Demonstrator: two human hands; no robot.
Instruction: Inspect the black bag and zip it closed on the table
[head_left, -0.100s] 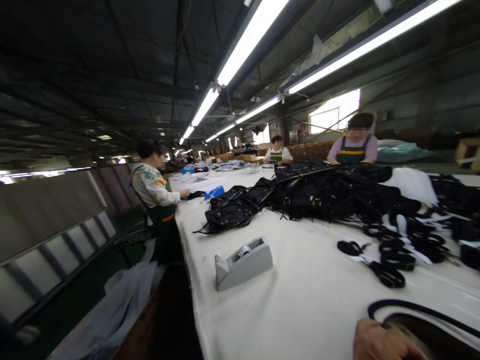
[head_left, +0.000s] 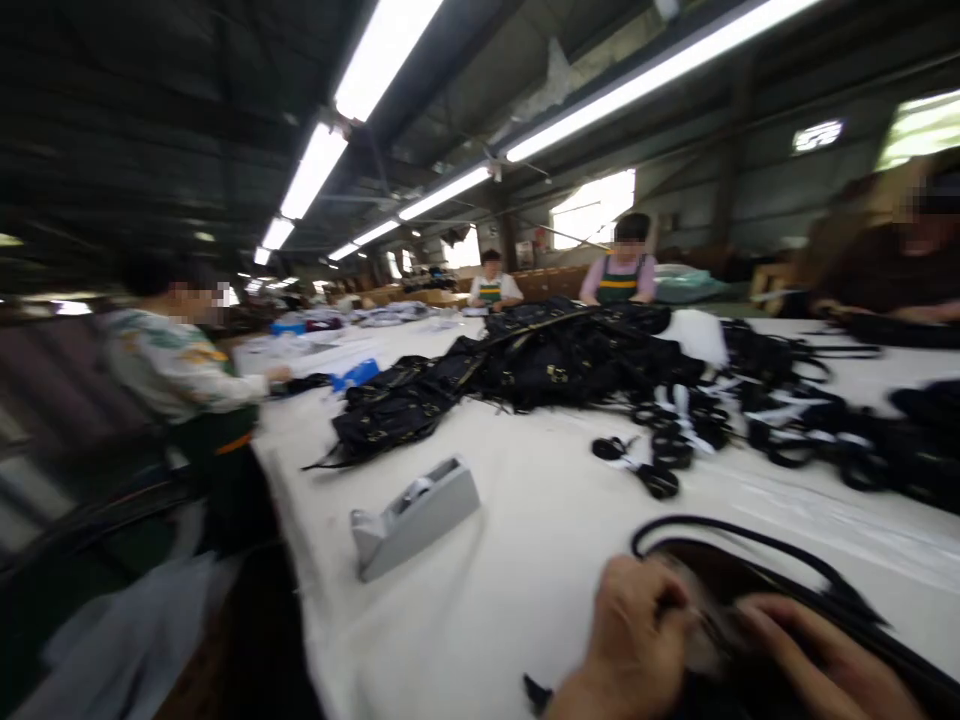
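Note:
A black bag [head_left: 795, 560] with a thin rounded handle and a dark brown inside lies at the lower right, partly out of the frame. My left hand [head_left: 634, 635] is closed, fingers curled at the bag's edge. Facing it, my right hand [head_left: 825, 655] has its fingers bent against the bag. A small greyish, shiny patch shows between the fingertips, too blurred to name. On the white table left of my hands stands a grey tape dispenser [head_left: 416, 515].
Black bags [head_left: 540, 360] are heaped across the table, with rolled black straps [head_left: 660, 455] to their right. A co-worker [head_left: 180, 370] stands at the left edge; others work at the far side. Clear plastic sheets [head_left: 135, 630] hang low at left.
The view has swung to the right, so things sit further left. My left hand shows more fully, and my right hand has come into view at the bag.

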